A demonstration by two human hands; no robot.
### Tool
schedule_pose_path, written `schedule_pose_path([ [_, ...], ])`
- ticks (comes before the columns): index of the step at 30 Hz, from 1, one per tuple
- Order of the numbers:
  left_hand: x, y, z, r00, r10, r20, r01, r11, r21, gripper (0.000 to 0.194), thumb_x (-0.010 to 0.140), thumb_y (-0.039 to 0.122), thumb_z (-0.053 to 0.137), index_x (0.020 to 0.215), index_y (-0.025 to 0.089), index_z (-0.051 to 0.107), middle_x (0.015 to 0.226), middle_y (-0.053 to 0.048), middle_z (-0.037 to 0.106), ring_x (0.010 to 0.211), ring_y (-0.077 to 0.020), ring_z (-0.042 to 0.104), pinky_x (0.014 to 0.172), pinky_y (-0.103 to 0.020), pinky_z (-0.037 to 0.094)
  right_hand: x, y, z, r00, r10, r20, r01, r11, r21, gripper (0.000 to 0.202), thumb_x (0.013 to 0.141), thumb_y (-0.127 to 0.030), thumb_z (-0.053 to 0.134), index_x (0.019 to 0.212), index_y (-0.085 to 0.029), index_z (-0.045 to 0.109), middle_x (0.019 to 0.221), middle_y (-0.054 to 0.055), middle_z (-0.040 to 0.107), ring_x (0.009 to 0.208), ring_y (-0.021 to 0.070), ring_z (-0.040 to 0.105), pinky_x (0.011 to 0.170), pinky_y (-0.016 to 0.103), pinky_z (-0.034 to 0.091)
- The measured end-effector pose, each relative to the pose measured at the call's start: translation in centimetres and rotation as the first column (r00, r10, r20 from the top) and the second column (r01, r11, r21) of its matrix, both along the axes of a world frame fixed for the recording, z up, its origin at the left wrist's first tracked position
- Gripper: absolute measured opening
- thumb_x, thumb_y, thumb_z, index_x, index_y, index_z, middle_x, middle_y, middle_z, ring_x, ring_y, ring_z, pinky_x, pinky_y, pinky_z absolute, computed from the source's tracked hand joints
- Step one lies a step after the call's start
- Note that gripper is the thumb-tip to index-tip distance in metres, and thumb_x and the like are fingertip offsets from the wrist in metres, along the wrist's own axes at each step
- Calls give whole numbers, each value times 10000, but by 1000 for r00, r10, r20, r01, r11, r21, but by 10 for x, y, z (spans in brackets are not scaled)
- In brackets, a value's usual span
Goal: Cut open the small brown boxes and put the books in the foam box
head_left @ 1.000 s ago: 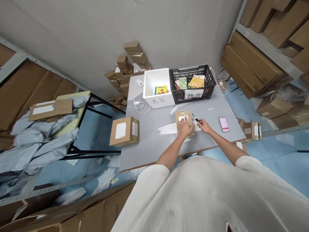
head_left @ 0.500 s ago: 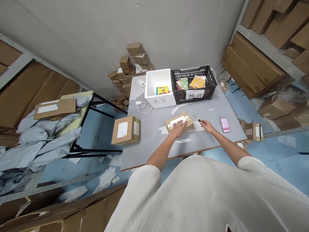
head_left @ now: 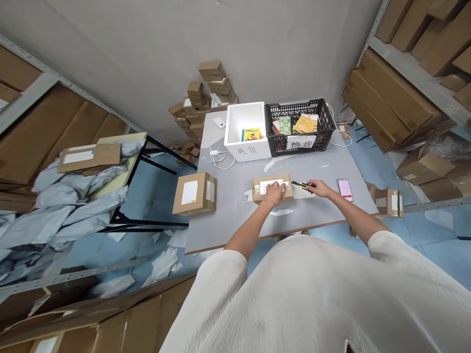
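Note:
A small taped cardboard box (head_left: 260, 194) with a white label lies on the grey table (head_left: 235, 225). My left hand (head_left: 274, 192) rests on top of it with fingers spread over the label. In my right hand (head_left: 319, 188) is a black and yellow utility knife (head_left: 303, 186), gripped by its handle. Its tip points left and is at the right end of the box; whether it touches the tape I cannot tell. A phone (head_left: 345, 189) with a pink screen lies to the right of that hand.
Behind the box stand a white foam bin (head_left: 246, 117) and a black plastic crate (head_left: 274, 147), both holding books. Another cardboard box (head_left: 195, 193) sits at the table's left edge. A white charger cable (head_left: 222, 159) and a white device (head_left: 220, 122) lie near the bin.
The box has turned so its long side lies straighter along the table. My right hand has brought the knife from pointing up and away down to the box's right end.

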State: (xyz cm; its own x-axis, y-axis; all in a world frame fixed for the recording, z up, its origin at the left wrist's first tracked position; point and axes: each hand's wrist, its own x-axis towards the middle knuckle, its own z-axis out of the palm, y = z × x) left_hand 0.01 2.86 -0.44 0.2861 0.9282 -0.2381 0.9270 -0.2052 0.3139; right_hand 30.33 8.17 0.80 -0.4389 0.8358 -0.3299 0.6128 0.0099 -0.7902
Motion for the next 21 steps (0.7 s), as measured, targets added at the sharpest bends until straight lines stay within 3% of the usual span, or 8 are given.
schedule_pose_path([
  [4,-5,-6,-4,1000,-22,19,21,1000,8,683,879,253,797,1508,298,536,1421,-151,572,1382,-355,579,1301,-548,277,-2,8,1,984,92,151,-112,985,129,292,1000,-419,625,1132,-220,793,861,28,776,759,194,660,721,276,478],
  [9,-6,-9,-8,999,-22,29,21,1000,18,735,881,270,792,1555,325,505,1449,-149,566,1399,-364,578,1316,-578,276,-17,12,-1,954,128,270,-174,972,155,314,990,-433,610,1129,-253,827,909,34,793,778,209,627,721,282,439],
  [16,-6,-10,-8,1000,-18,16,18,999,29,713,877,263,811,1536,290,541,1450,-156,551,1372,-359,593,1326,-565,275,-17,10,2,963,204,177,-214,976,42,345,973,-494,565,889,-228,767,756,6,712,699,180,583,694,270,428],
  [21,-6,-12,-9,999,-35,35,34,999,32,703,891,263,793,1541,306,529,1421,-144,576,1374,-348,591,1328,-581,269,-15,9,4,970,193,150,-191,981,-25,328,938,-516,604,871,-229,749,722,-2,697,695,179,589,687,268,443],
])
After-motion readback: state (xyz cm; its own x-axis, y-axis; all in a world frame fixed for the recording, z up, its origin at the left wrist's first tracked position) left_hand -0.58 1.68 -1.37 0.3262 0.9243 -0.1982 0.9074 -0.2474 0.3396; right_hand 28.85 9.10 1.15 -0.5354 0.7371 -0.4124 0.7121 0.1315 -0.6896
